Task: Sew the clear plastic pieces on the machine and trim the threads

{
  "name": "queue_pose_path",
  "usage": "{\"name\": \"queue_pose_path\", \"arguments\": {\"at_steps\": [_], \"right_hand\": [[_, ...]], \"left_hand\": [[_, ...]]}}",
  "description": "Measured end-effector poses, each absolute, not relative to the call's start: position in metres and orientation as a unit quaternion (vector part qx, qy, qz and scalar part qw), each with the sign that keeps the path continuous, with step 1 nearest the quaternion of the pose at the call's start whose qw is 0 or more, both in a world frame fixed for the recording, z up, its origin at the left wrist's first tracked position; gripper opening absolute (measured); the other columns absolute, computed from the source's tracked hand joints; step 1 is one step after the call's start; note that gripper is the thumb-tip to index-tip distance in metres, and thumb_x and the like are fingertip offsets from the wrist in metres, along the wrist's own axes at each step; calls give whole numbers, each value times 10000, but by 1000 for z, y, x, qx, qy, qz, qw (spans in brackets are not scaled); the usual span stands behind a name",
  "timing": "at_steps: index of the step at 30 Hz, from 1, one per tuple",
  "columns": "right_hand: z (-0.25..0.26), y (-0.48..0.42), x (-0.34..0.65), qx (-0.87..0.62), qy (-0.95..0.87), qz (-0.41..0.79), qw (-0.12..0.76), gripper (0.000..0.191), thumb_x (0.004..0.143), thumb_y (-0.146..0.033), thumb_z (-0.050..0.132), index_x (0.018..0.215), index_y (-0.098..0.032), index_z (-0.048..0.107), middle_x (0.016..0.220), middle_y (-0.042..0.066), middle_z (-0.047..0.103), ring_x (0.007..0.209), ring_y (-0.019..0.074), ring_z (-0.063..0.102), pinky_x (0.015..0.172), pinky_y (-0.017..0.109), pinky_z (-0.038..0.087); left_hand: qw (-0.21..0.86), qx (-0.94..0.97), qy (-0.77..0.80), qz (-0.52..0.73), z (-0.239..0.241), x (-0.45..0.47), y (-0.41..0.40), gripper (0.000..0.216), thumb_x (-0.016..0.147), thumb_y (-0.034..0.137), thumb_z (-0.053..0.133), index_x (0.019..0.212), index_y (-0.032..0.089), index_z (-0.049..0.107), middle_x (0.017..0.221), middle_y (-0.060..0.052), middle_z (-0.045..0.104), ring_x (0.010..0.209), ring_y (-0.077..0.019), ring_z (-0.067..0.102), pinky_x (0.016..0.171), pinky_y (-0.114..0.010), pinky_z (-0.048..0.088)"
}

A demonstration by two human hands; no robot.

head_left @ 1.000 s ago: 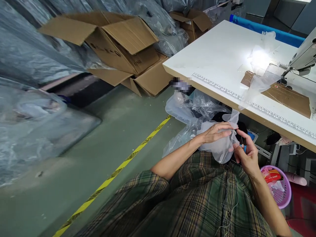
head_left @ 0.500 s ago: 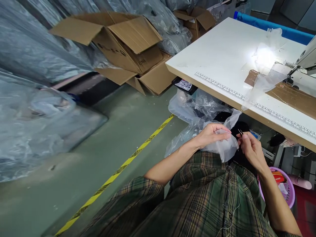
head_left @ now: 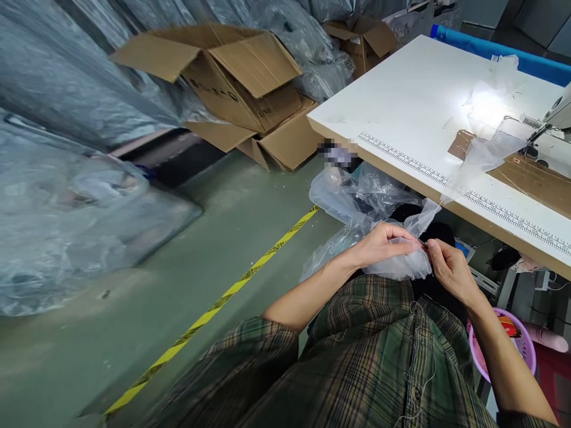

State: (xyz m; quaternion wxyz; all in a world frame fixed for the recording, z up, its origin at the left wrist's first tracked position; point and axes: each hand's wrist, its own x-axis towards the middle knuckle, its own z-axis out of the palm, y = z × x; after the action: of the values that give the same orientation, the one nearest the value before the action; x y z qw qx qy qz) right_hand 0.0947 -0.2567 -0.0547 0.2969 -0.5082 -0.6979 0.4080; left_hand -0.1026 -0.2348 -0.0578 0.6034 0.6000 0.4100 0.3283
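My left hand (head_left: 384, 245) is closed on a piece of sheer white fabric (head_left: 408, 266), pinching it above my lap. A strip of the same fabric runs up over the table edge to the sewing machine (head_left: 537, 139). In my right hand (head_left: 450, 267) is a pair of slim dark tweezers (head_left: 423, 242), gripped between thumb and fingers. Their tips touch the fabric beside my left fingertips. What exactly lies between the tips is too small to make out.
The white sewing table (head_left: 388, 95) has a ruler printed along its front edge. Cardboard boxes (head_left: 245, 89) and plastic-covered bundles (head_left: 66, 220) stand at left. A clear plastic bin (head_left: 328, 193) sits under the table corner. A pink basket (head_left: 530, 356) is at lower right.
My right hand has moved left, bringing the tweezers against the fabric at my left fingertips. The hanging fabric is bunched higher now. The view has shifted slightly.
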Motion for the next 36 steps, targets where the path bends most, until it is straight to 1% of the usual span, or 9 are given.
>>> {"name": "queue_pose_path", "arguments": {"at_steps": [10,17,22,24,27,29,32,34,36], "right_hand": [[-65,-255,86,-538,-647,420,341,619,871,-785,388,634,-223,489,557,-31,441,522,116,362,489,262,290],[-60,-260,91,-522,-677,411,318,571,910,-727,386,634,-233,462,558,-29,457,523,122,377,486,262,291],[-61,-259,89,-542,-680,384,310,546,904,-700,418,624,-234,472,530,-39,423,500,116,332,481,267,264],[-64,-263,88,-540,-653,411,336,520,896,-692,444,668,-231,516,568,-35,453,516,117,348,487,259,283],[-70,-273,88,-505,-606,482,381,446,836,-670,580,818,-225,602,672,-20,533,568,126,403,513,248,350],[-80,-280,87,-483,-588,525,382,430,798,-647,650,801,-219,618,682,-9,560,593,132,436,546,253,395],[-108,-282,84,-510,-552,542,377,501,780,-693,633,665,-208,582,597,-12,535,555,125,427,539,260,404],[-130,-278,82,-554,-522,519,389,547,740,-748,618,659,-211,558,555,-35,492,513,113,386,494,251,368],[-148,-273,81,-574,-514,501,394,564,705,-770,623,651,-215,538,536,-48,465,499,110,370,469,245,338]], "left_hand": [[605,597,411,329,-59,-102,-231,177,800,321,720,851,166,789,889,-50,784,866,-191,709,767,-271,540],[606,607,407,315,-55,-102,-229,173,773,323,733,794,157,776,814,-33,768,804,-177,694,732,-257,520],[598,621,418,287,-54,-101,-228,177,776,323,714,786,155,769,761,-11,745,754,-158,669,690,-241,490],[598,626,409,290,-53,-101,-230,161,777,303,707,810,161,773,805,-15,759,784,-158,677,721,-242,501],[593,642,388,293,-55,-104,-234,204,811,342,693,855,160,775,817,-27,763,781,-156,684,719,-241,512],[579,665,369,294,-62,-107,-234,254,843,391,682,908,163,773,850,-40,766,792,-161,692,720,-248,521],[478,720,378,332,-89,-112,-230,296,857,429,696,1011,183,758,912,-52,761,825,-168,693,757,-269,524],[348,754,425,360,-114,-114,-225,326,850,421,720,1082,192,733,895,-46,739,827,-171,677,804,-300,514],[249,782,451,351,-141,-116,-221,344,843,396,732,1117,188,708,977,-67,723,929,-205,665,884,-361,496]]}}
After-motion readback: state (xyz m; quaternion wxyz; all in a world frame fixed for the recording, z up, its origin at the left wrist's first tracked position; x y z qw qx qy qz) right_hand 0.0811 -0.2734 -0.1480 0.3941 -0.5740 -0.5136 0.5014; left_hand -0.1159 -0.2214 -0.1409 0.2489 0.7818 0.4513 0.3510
